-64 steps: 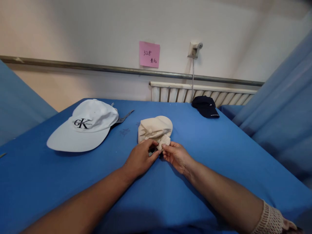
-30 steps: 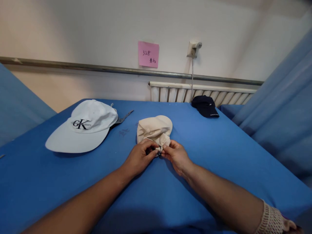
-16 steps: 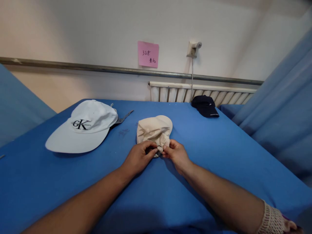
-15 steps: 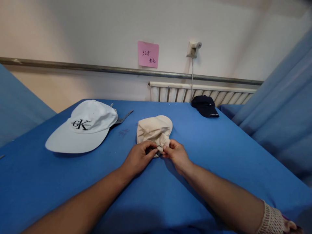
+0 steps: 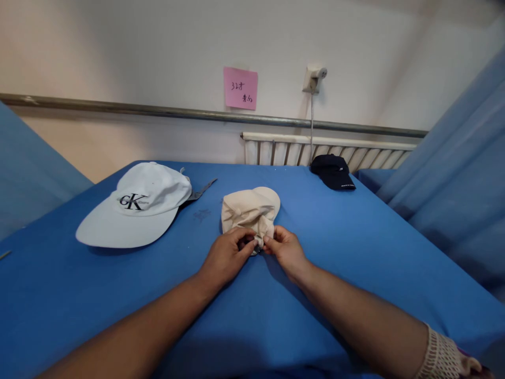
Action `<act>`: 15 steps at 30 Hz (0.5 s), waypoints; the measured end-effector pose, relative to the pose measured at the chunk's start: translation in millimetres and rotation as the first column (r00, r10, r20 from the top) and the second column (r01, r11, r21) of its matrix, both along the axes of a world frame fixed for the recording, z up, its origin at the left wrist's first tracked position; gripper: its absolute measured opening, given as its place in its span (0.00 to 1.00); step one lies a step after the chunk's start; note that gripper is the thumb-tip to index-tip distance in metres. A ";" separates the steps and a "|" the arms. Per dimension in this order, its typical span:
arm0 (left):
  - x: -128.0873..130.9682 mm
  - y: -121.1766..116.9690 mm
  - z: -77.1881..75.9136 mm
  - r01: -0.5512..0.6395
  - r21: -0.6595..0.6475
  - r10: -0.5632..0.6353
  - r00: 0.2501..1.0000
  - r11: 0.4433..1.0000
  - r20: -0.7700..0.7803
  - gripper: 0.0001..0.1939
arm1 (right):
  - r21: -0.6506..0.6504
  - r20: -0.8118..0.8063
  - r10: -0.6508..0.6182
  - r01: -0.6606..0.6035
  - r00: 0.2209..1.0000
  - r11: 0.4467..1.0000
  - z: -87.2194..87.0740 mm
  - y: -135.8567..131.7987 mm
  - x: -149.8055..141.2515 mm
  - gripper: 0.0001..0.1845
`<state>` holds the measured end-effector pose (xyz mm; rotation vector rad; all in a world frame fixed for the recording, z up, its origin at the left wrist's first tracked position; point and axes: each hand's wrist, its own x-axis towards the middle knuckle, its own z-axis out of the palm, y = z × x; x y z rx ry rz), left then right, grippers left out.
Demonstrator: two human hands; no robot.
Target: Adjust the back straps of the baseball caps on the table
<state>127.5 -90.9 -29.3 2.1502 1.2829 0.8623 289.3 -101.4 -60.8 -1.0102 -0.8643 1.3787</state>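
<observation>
A beige baseball cap [image 5: 246,206] lies on the blue-covered table, its brim pointing away from me to the far right and its back toward me. My left hand [image 5: 229,253] pinches the back strap at the near edge, thumb against fingers. From the other side my right hand [image 5: 287,251] grips the same back edge between thumb and fingertips. A small dark part, perhaps the buckle, shows between the fingertips; its details are mostly hidden.
A white cap [image 5: 138,202] with black letters and a loose grey strap sits on the left of the blue table [image 5: 347,252]. Toward the back right is a dark navy cap [image 5: 333,171]. Behind are a radiator [image 5: 288,150], a metal rail [image 5: 189,113] and blue curtains [image 5: 453,152].
My left thumb and fingers have shifted slightly at the beige cap's strap. Both hands keep hold of it, and the cap stays in almost the same place.
</observation>
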 end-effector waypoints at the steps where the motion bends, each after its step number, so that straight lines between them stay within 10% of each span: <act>1: 0.0 -0.1 0.0 -0.005 -0.009 0.005 1.000 1.000 -0.002 0.11 | 0.003 0.001 0.001 -0.001 1.000 1.000 -0.3 0.1 -0.1 0.15; 15: 0.8 0.0 -1.2 0.002 0.002 -0.003 1.000 1.000 0.008 0.09 | 0.012 0.030 -0.003 0.002 1.000 1.000 1.1 0.6 0.4 0.15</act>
